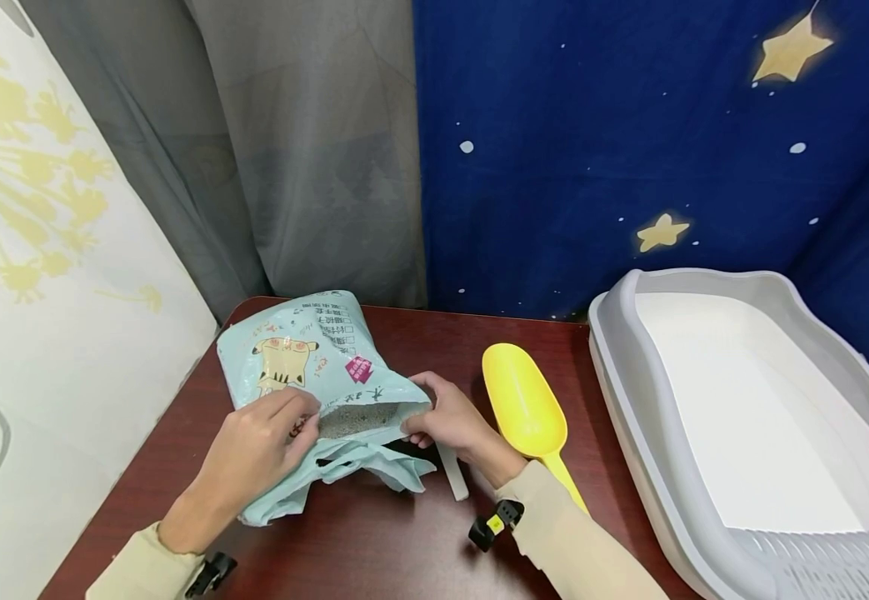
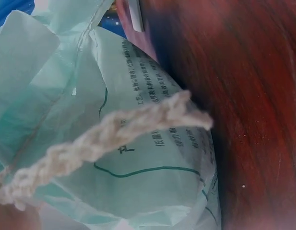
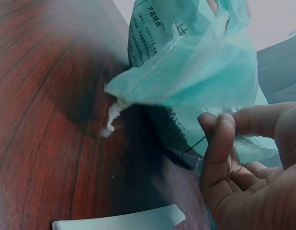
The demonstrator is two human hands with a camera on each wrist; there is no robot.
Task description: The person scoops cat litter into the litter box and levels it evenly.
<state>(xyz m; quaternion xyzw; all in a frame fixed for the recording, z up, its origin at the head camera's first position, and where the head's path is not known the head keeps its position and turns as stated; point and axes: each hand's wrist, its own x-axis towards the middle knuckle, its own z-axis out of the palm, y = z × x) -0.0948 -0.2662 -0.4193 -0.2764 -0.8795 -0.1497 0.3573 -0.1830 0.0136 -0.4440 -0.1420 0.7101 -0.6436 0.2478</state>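
A light blue plastic bag [image 1: 277,342] with a cartoon figure and printed text lies on the table, its mouth spread open toward the person. Grey granules [image 1: 359,419] show inside. My left hand [image 1: 257,446] grips the left edge of the mouth with curled fingers. At the right edge, my right hand [image 1: 452,421] pinches the film between thumb and fingers, as the right wrist view also shows. A torn flap [image 1: 382,467] of the bag hangs below the opening. Across the left wrist view runs a frayed, braided cord [image 2: 104,141] in front of the printed bag.
Just right of the right hand lies a yellow scoop [image 1: 524,404], its handle partly under the forearm. A flat whitish strip [image 1: 452,472] lies beside the bag. A large grey-rimmed litter tray [image 1: 629,417] stands at the right. Curtains [image 1: 314,150] hang behind the dark red table [image 1: 374,550].
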